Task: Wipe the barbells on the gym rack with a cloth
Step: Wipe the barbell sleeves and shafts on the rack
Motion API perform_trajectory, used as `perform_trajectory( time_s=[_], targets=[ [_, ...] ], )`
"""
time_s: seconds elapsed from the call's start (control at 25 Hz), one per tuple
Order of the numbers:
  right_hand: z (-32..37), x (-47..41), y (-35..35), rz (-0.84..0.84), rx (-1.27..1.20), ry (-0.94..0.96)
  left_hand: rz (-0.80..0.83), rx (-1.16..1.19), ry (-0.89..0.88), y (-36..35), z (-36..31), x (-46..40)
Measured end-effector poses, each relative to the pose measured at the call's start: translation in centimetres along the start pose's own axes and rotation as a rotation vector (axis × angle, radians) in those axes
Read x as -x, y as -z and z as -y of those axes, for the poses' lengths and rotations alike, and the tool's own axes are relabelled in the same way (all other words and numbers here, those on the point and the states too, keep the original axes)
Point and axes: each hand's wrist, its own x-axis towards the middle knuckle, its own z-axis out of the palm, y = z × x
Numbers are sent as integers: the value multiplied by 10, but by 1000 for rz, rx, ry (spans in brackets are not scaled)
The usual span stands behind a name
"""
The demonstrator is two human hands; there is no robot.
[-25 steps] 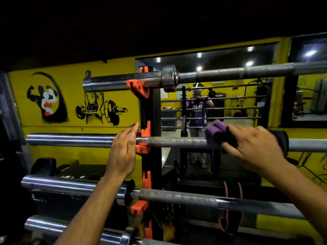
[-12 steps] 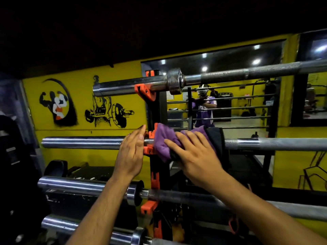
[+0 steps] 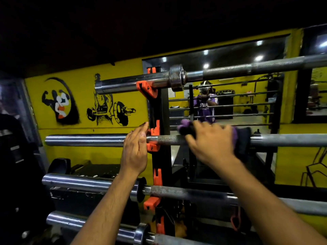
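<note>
**Second bar from top, mid-wipe**

Under the right hand (image 3: 211, 141): purple-and-black cloth (image 3: 241, 137), draped over the second barbell (image 3: 286, 140) and pressed against its knurled shaft, fingers curled round cloth and bar. Left hand (image 3: 135, 151) sits at the orange rack hook (image 3: 153, 138), fingers straight and together, touching the bar's collar; it looks to be steadying. Step in hand, I judge: wiping this bar. Next move calls for running the cloth outward along the shaft, pressure kept even.

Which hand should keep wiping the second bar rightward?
Right. The right hand already grips the cloth on the second barbell; the left hand rests open by the orange hook.
</note>
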Motion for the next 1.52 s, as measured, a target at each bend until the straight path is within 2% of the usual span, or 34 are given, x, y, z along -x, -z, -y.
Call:
perform_trajectory(
  time_s=[0.16,0.28,0.36,0.4,0.44,0.48,0.52,0.56,0.64,0.68,0.76,0.92,1.04,1.24,1.36,1.52],
  targets=[
    [58,17,-22,-41,-133,225,30,-18,-35,3,4,-1],
    [49,44,-34,-145,-310,375,59,-38,-15,6,2,-2],
    [35,68,-39,-140,-514,441,85,-41,32,8,-6,-2],
    [28,83,-39,-122,-656,412,105,-46,61,9,-11,-2],
    [20,100,-41,-85,-831,308,123,-58,92,9,-15,-3],
    [14,114,-36,-27,-1054,112,127,-70,124,8,-18,-4],
    [5,124,-33,81,-1346,-178,111,-72,156,6,-20,-4],
    [-7,130,-32,108,-1609,-514,79,-64,179,2,-21,-4],
    [-44,136,-30,3,-1919,-1107,-9,-30,214,-7,-24,-3],
    [-61,137,-26,-27,-2029,-1267,-56,-16,224,-11,-25,-2],
    [-82,135,-16,-74,-2239,-1340,-125,3,227,-17,-25,-3],
    [-79,110,19,-195,-2292,-1215,-143,7,200,-13,-26,-3],
    [-61,78,37,-246,-2253,-1256,-105,-31,165,-8,-29,0],
    [-2,48,20,-135,-2178,-1280,-75,0,178,-7,-27,-2],
    [35,36,13,-69,-2227,-1284,-60,0,154,-5,-20,-4],
    [80,30,6,117,-2189,-1204,-79,-10,125,-8,-16,-8]
  ],
)
